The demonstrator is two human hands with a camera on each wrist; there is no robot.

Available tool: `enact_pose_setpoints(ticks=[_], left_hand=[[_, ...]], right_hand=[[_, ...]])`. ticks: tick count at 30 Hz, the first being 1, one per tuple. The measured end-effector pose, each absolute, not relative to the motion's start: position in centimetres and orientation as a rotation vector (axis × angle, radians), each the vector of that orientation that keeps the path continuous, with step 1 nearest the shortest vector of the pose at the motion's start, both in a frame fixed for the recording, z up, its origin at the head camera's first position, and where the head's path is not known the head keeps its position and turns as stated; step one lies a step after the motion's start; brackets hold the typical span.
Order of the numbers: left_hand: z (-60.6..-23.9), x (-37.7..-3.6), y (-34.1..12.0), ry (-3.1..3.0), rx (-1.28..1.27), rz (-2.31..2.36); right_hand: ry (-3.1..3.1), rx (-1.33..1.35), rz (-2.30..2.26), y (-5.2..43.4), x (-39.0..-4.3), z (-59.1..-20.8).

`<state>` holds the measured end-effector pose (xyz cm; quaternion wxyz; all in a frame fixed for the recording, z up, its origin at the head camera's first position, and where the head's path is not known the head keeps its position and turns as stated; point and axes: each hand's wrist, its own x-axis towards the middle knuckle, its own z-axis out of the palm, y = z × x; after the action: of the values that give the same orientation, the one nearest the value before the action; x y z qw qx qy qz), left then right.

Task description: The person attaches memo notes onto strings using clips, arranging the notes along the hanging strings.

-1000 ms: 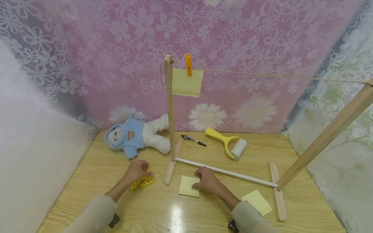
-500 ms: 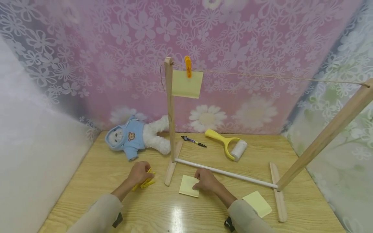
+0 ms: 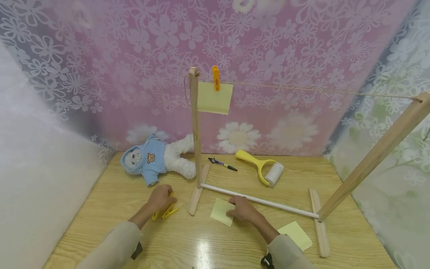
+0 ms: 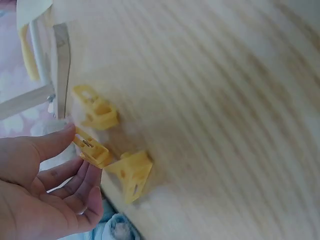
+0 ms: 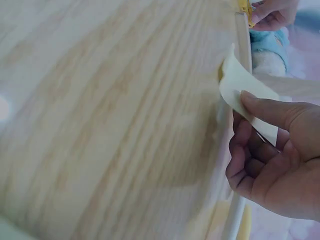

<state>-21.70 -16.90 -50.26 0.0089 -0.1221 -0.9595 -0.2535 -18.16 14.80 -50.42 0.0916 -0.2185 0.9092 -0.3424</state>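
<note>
My left hand [image 3: 160,197] pinches a yellow clothespin [image 4: 94,154] between thumb and fingers, low over the table at the left. Two more yellow clothespins lie on the wood beside it, one clothespin [image 4: 97,110] on the upper side in the left wrist view, the other clothespin [image 4: 132,176] on the lower side. My right hand [image 3: 243,210] pinches the edge of a pale yellow sticky note [image 5: 245,87], thumb on one face, fingers behind. The note is tilted and slightly curved, near the white rod. Another sticky note [image 3: 215,100] hangs from the string under an orange clothespin [image 3: 216,78].
A wooden stand with a left post [image 3: 196,130], right post [image 3: 373,158], string [image 3: 302,89] and low white rod [image 3: 262,201] spans the table. Behind are a plush toy [image 3: 151,157], pen [image 3: 222,164] and lint roller [image 3: 260,164]. A loose sticky note [image 3: 295,235] lies front right.
My right hand has raised the sticky note from the table, turning it and shifting it slightly right and back. The left hand stays among the clothespins with only small finger movement.
</note>
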Motion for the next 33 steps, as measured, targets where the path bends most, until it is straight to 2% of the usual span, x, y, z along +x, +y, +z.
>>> enact_pose_setpoints(ticks=[18, 23, 29, 33], left_hand=[[-44.1, -22.0, -16.1, -2.831, -0.59, -1.064], [-41.3, -21.2, -15.2, -2.811, -0.693, -1.097], [-37.2, -20.3, -13.5, -2.747, -0.866, -1.129], [-33.8, -19.8, -12.3, -2.65, -0.953, -1.149]], right_hand=[[2.566, -0.501, -1.445, 18.9, -16.8, -46.4], [2.608, -0.441, -1.553, 19.5, -16.7, -45.2], [2.622, -0.533, -1.715, 19.2, -16.1, -41.2], [2.59, -0.469, -1.836, 18.9, -16.0, -39.8]])
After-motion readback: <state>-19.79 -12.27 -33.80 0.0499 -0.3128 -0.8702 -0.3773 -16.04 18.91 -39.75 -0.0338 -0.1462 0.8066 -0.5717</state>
